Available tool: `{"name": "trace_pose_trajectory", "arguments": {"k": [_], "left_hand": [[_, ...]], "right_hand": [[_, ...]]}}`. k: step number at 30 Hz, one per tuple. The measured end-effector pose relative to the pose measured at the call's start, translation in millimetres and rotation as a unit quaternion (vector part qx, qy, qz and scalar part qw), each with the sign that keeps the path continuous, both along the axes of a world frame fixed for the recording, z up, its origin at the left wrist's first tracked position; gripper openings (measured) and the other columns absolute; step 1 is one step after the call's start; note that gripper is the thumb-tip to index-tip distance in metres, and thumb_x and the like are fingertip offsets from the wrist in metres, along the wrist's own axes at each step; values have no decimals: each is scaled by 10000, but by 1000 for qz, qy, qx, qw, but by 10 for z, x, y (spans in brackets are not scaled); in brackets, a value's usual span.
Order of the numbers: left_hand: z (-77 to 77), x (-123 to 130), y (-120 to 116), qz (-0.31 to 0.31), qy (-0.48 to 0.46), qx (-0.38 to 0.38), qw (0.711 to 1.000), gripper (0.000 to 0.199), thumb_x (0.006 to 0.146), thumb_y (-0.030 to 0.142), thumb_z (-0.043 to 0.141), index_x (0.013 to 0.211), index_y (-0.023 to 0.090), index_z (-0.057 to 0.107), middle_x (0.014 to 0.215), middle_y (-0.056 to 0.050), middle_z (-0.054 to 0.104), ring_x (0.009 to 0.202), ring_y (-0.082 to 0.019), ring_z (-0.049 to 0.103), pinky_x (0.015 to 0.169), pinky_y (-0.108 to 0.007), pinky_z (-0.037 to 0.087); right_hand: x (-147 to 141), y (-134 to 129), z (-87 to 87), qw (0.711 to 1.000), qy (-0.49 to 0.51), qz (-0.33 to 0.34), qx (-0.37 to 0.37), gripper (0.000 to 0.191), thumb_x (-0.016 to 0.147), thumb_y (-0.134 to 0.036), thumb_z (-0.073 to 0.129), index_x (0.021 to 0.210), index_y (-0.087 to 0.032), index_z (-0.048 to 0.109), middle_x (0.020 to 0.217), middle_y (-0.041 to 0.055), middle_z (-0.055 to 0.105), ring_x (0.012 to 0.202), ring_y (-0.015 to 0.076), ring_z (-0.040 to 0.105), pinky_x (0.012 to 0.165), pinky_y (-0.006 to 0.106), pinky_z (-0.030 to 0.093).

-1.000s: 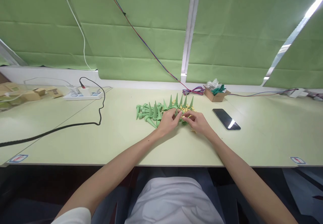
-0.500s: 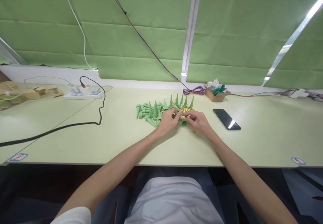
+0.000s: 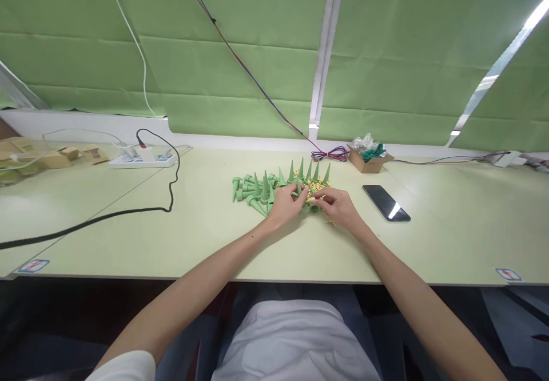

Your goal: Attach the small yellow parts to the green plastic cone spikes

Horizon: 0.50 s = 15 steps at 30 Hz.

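Near the middle of the table my left hand (image 3: 285, 205) is closed on a green plastic cone spike (image 3: 299, 187), whose pointed end shows above the fingers. My right hand (image 3: 339, 206) pinches a small yellow piece (image 3: 311, 199) close against the left fingertips. Just where the piece meets the spike is hidden by the fingers. Left of and behind my hands are several more green spikes (image 3: 265, 189), some lying down and some standing point up. A heap of small yellow pieces (image 3: 318, 186) lies behind the right hand, among upright spikes.
A black phone (image 3: 386, 202) lies to the right. Behind it stands a small cardboard box (image 3: 370, 163) beside coiled red and blue wire (image 3: 330, 154). On the left are a white power strip (image 3: 143, 162), a black cable (image 3: 128, 212) and cardboard pieces (image 3: 55, 159).
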<state>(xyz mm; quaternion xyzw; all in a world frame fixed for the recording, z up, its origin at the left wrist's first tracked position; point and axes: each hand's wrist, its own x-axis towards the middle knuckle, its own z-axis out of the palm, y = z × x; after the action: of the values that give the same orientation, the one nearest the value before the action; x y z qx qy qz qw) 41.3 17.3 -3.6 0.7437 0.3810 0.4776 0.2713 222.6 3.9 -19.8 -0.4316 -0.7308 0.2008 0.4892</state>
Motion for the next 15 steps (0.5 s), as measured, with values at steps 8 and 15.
{"name": "trace_pose_trajectory", "arguments": {"k": [8, 15], "left_hand": [[-60, -6, 36, -2, 47, 68, 997, 274, 945, 382, 509, 812, 170, 623, 688, 4, 628, 516, -93, 458, 558, -250, 392], [-57, -8, 26, 0, 65, 79, 995, 261, 952, 374, 495, 843, 173, 620, 700, 0, 632, 530, -103, 463, 568, -260, 387]], "right_hand": [[6, 1, -3, 999, -29, 14, -16, 211, 845, -379, 660, 807, -176, 704, 747, 47, 710, 570, 147, 554, 561, 275, 432], [3, -16, 15, 997, -72, 17, -7, 228, 894, -347, 594, 769, -178, 684, 676, 27, 670, 557, 139, 517, 570, 266, 401]]}}
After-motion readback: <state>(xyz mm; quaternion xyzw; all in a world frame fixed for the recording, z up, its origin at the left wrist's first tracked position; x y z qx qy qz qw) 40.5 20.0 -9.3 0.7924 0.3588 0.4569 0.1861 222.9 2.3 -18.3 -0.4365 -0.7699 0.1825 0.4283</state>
